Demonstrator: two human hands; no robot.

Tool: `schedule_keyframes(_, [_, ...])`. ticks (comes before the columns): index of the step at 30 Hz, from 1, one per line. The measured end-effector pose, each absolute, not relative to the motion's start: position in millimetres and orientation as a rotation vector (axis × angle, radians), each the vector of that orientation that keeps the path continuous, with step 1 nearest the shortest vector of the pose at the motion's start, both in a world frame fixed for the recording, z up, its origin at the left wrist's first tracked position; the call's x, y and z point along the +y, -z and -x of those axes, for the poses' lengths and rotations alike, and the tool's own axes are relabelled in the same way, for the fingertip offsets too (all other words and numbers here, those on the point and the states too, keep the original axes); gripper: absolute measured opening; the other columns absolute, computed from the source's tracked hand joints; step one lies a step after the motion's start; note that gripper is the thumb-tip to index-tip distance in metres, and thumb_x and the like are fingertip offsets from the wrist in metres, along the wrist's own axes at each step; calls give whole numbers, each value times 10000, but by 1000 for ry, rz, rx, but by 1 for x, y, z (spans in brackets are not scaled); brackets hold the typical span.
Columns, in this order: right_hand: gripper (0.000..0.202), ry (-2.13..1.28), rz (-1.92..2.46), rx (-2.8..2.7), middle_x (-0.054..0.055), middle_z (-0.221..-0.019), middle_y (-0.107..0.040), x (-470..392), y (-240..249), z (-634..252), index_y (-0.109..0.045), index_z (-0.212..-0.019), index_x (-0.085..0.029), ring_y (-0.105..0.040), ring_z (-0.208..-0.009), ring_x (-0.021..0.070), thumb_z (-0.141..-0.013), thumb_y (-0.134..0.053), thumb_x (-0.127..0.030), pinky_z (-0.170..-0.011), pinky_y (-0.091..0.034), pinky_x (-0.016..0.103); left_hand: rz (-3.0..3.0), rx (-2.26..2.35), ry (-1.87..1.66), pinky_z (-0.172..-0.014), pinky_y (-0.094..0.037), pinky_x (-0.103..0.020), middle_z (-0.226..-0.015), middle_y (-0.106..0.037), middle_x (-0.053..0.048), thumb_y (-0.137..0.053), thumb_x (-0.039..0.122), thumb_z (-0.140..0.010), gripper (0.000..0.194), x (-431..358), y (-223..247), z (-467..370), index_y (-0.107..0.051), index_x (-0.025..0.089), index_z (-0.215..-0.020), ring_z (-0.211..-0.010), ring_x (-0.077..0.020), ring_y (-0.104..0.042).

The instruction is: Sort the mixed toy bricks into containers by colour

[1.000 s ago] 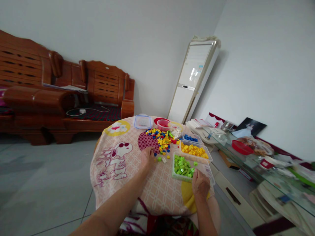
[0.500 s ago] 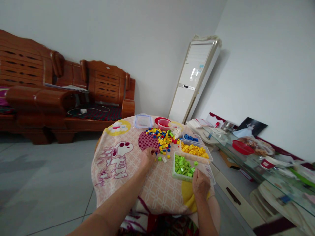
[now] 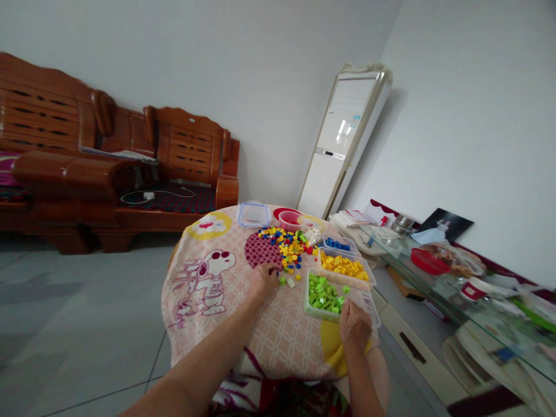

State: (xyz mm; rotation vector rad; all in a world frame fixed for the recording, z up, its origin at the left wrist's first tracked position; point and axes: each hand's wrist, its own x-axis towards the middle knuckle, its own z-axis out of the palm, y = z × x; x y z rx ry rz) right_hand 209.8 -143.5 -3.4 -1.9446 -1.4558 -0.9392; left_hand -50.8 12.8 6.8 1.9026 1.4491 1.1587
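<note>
A mixed pile of small toy building blocks (image 3: pixel 292 246) in yellow, blue, red and green lies on the cloth-covered round table (image 3: pixel 278 341). At its near left edge is my left hand (image 3: pixel 264 279), fingers pinched together; a bit of blue shows by the fingertips, but whether it is held is unclear. My right hand (image 3: pixel 355 325) is curled beside the right near corner of a clear box of green blocks (image 3: pixel 324 294); what its fingers hold, if anything, is hidden. A white block (image 3: pixel 291 283) and a yellow block (image 3: pixel 298 277) lie between the hands.
Behind the green box stand boxes of yellow blocks (image 3: pixel 343 266) and blue blocks (image 3: pixel 337 244). White blocks (image 3: pixel 311 234), a round tub (image 3: pixel 290 220) with red pieces and a blue-rimmed lid (image 3: pixel 254 215) are farther back. A cluttered glass-topped cabinet (image 3: pixel 460 301) borders the right side.
My left hand has shifted very slightly to the right along the pile's near edge. My right hand stays in place by the green box.
</note>
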Motion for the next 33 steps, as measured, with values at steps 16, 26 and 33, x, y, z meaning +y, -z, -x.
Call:
schedule_keyframes(16, [427, 930, 1974, -1463, 75, -642, -652, -145, 2, -208, -652, -750, -157, -548, -591, 167, -999, -328, -281, -668, -328, 312, -2208, 1307, -1084, -987, -412, -400, -933, -746, -60, -649, 194, -747, 207, -1, -10, 40, -765, 239, -912, -968, -239, -630])
schedule_keyframes(26, [417, 917, 1962, -1459, 89, -646, -661, -143, 4, -209, -656, -742, -147, -560, -580, 175, -995, -352, -280, -652, -332, 321, -2169, 880, -1238, -792, -522, -287, -986, -708, -80, -581, 271, -869, 250, -27, -16, 4, -711, 183, -1063, -851, -170, -638])
schedule_keyframes(33, [433, 894, 1951, -1466, 98, -646, -658, -144, 5, -210, -680, -793, -137, -579, -588, 197, -995, -331, -296, -654, -354, 339, -2279, 650, -1263, -1009, -475, -386, -1241, -644, -86, -528, 277, -911, 436, -55, -16, -18, -543, 240, -1345, -1135, -211, -585])
